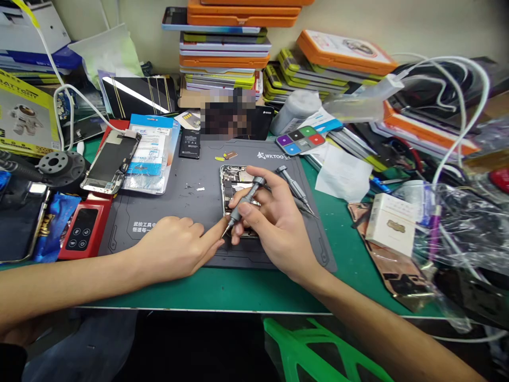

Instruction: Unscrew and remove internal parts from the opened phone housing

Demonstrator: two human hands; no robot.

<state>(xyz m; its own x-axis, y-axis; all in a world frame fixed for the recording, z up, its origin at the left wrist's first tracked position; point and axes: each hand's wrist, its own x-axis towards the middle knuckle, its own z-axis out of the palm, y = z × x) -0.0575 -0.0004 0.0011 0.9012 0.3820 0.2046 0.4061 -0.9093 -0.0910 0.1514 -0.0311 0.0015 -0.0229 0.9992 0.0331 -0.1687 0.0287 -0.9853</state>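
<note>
An opened phone body (233, 183) lies on a dark grey work mat (167, 212) in the middle of the green table. My right hand (270, 223) is closed round a grey screwdriver (244, 201), whose tip points down at the phone's lower left edge. My left hand (178, 246) rests on the mat beside the phone, its forefinger stretched out to touch the screwdriver tip and the other fingers curled. Two more screwdrivers (296, 188) lie on the mat just right of my right hand.
A detached phone screen (111, 162) lies at the left on a red device (85, 228). A small black battery (190, 144) and blue packets (153, 151) sit behind the mat. Stacked orange and green cases (226, 48) line the wall. White cables (457, 132), bags and a box (392, 223) crowd the right.
</note>
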